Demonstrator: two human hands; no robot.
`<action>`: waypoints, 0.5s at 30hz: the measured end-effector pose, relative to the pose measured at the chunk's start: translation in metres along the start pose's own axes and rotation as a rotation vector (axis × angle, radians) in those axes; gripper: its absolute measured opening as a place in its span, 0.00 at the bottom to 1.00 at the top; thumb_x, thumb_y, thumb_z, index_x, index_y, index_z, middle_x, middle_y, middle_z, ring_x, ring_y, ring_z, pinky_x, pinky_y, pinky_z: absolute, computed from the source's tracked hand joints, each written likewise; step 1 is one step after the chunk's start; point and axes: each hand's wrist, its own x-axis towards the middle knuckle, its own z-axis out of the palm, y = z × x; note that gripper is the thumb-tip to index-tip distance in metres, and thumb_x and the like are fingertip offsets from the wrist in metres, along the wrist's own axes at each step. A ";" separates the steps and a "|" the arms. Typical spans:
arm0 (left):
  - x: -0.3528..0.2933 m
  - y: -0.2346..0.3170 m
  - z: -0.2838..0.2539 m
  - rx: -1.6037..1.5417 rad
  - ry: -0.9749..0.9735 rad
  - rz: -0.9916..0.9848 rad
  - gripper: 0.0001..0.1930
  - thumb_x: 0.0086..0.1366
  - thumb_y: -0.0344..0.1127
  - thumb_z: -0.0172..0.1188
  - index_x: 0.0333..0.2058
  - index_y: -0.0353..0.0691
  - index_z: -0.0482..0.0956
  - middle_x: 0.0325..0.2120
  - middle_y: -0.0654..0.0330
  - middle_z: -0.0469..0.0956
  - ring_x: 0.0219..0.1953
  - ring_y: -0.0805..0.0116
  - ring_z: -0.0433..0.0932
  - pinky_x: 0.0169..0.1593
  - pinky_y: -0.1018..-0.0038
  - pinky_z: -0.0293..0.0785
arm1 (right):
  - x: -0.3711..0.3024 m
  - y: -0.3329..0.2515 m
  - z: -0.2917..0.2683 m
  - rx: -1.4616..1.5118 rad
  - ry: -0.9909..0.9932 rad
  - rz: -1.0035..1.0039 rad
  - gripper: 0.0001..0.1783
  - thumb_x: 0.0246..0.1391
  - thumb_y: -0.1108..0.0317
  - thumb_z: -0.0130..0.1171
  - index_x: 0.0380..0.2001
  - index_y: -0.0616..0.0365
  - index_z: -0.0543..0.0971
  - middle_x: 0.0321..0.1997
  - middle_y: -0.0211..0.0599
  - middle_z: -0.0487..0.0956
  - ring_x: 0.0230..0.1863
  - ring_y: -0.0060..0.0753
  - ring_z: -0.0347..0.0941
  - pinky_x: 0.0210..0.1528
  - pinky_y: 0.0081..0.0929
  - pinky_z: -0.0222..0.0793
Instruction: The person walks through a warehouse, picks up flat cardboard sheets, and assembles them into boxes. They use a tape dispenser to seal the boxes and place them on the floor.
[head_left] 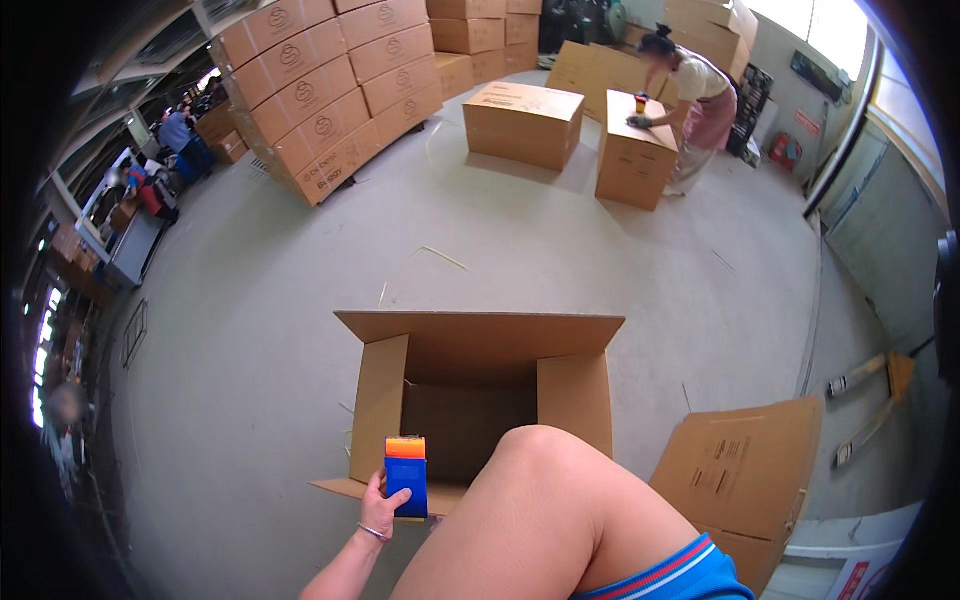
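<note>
My left hand (378,507) grips a blue-and-orange tape dispenser (406,487), its thumb lying across the blue side. Directly beyond it stands an open cardboard box (380,400) with its flaps spread outward. The dispenser is held over the box's near left corner, and the inside of the box is shadowed. My bare knee (535,455) rises in front of the box and covers its near right part. My right hand is out of sight.
Flattened cardboard (735,460) lies to the right, near a wooden-handled tool (900,378). At the back, a co-worker (695,95) bends over a closed carton (637,160) beside another carton (520,130). Stacked cartons (320,90) stand at the back left. Strap scraps (440,257) litter the floor.
</note>
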 end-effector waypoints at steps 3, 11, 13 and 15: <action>0.004 0.000 0.007 0.028 -0.032 -0.030 0.33 0.51 0.21 0.63 0.56 0.33 0.60 0.43 0.57 0.75 0.44 0.68 0.75 0.50 0.71 0.72 | -0.002 0.003 -0.001 0.001 0.012 0.001 0.18 0.55 0.61 0.52 0.39 0.68 0.73 0.36 0.51 0.76 0.39 0.44 0.75 0.42 0.34 0.70; 0.018 -0.016 0.024 0.035 -0.042 -0.049 0.36 0.50 0.22 0.64 0.58 0.31 0.58 0.44 0.56 0.75 0.44 0.68 0.75 0.51 0.71 0.71 | -0.005 -0.004 -0.007 0.030 -0.020 0.002 0.18 0.55 0.61 0.52 0.40 0.68 0.74 0.37 0.51 0.77 0.40 0.43 0.75 0.43 0.33 0.71; 0.021 -0.026 0.026 0.043 -0.036 -0.038 0.36 0.50 0.22 0.64 0.58 0.31 0.59 0.44 0.56 0.74 0.45 0.68 0.75 0.51 0.71 0.71 | -0.005 -0.007 -0.006 0.054 -0.036 0.009 0.19 0.55 0.61 0.52 0.40 0.68 0.74 0.37 0.51 0.77 0.40 0.43 0.75 0.43 0.33 0.71; 0.027 -0.028 0.038 0.039 -0.071 -0.046 0.36 0.50 0.22 0.65 0.58 0.32 0.59 0.44 0.56 0.74 0.45 0.68 0.74 0.52 0.71 0.71 | -0.008 -0.011 -0.010 0.074 -0.041 0.015 0.19 0.55 0.61 0.52 0.40 0.68 0.74 0.37 0.51 0.77 0.41 0.43 0.75 0.43 0.32 0.71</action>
